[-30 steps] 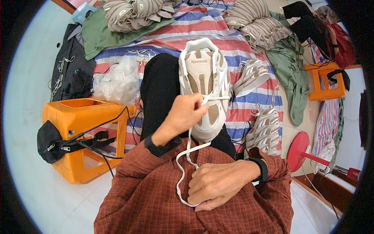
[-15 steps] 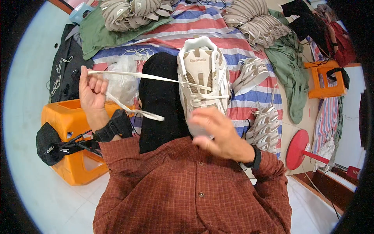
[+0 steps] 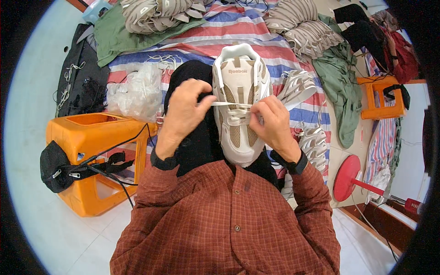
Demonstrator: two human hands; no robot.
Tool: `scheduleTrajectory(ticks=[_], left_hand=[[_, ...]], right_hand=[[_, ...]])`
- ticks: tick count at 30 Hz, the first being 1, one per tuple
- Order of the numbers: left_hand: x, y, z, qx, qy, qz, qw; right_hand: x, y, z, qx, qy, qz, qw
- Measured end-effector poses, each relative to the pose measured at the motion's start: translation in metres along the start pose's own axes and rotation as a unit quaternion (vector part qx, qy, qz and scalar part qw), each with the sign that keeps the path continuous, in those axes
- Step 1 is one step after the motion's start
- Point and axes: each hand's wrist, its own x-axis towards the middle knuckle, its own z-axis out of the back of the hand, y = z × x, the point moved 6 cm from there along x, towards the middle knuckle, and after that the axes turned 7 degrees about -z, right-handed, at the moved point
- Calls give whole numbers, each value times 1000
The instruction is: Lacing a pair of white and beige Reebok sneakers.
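Note:
A beige and white sneaker [image 3: 238, 146] rests upright across my black-trousered legs, its toe toward me. White shoelace [image 3: 224, 104] runs across the sneaker's upper eyelets, and lower rows are threaded through. My left hand [image 3: 187, 112] is curled beside the shoe's left edge, with the lace passing in under its thumb; its other fingers are partly hidden. At the right eyelets, my right hand [image 3: 274, 121] pinches the lace between thumb and forefinger, its knuckles close against the shoe's side.
An orange plastic stool [image 3: 87, 126] stands at the left with a black pouch [image 3: 55, 167] on it. Beside it lies crumpled clear plastic [image 3: 137, 91]. Stacked beige shoe uppers [image 3: 151, 18] sit on the striped sheet [image 3: 238, 30]. Loose uppers [image 3: 295, 89] lie right of the shoe.
My left hand has come in from the far left, where it held the lace stretched out, to the shoe. My right hand has moved from over the toe up to the right eyelets.

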Motion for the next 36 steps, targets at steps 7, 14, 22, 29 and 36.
scheduleTrajectory(ticks=[7, 14, 22, 29, 36], left_hand=[[1, -17, -21, -5, 85, -43, 995], [8, -8, -35, -98, 84, -27, 991], [-2, 17, -20, -103, 125, 41, 986], [-20, 22, -22, -251, 210, 275, 904], [-12, 33, -9, -180, 170, 154, 957]], right_hand=[[10, -18, -2, 206, 145, -159, 955], [5, -61, -15, 469, 187, -327, 799], [-7, -81, -38, 667, 127, -311, 665], [-5, -79, -35, 642, 129, -326, 681], [-10, -87, -20, 634, 133, -314, 694]])
